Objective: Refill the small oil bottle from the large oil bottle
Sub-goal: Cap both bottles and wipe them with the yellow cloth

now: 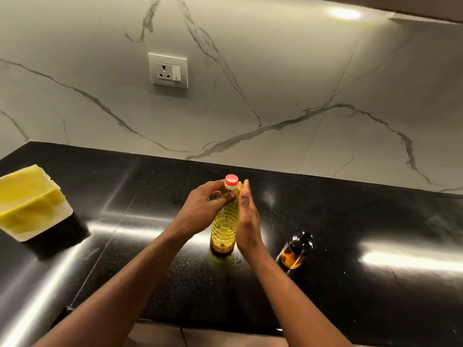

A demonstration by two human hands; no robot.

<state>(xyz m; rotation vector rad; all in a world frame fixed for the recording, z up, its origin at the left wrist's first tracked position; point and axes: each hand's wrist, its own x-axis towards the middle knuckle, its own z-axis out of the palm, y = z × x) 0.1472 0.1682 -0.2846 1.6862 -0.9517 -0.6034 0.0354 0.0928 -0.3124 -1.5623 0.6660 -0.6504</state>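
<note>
Fingers (213,184) and thumb of the left hand (200,209) curl round the shoulder of the large oil bottle (224,226), just under its red cap (231,179). The bottle stands upright on the black countertop (350,221). The right hand (248,219) stands flat with straight, relaxed fingers close against the bottle's other side, though actual contact cannot be told. Right of that hand, near it, stands the small oil bottle (295,251) with a black pump top; well left of the curled fingers sits a yellow-lined bin (32,204), and beyond them a wall socket (167,70).
</note>
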